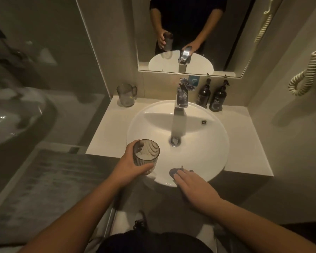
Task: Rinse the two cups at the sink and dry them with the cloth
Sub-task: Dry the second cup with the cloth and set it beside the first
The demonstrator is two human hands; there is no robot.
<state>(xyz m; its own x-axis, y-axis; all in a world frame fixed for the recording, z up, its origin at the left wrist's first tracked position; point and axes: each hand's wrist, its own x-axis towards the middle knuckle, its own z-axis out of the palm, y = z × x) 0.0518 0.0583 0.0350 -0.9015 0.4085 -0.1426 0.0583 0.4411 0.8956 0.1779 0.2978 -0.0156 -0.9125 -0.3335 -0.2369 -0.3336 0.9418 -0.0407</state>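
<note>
Head view: a ribbed glass cup (146, 155), judged light, rigid, fragile and slippery when wet, was gripped around its wall by the left hand (133, 167). Beside it, the soft cloth (174, 172) was pressed under the flat right hand (193, 187); a second cup (125, 95) stood well beyond.
</note>
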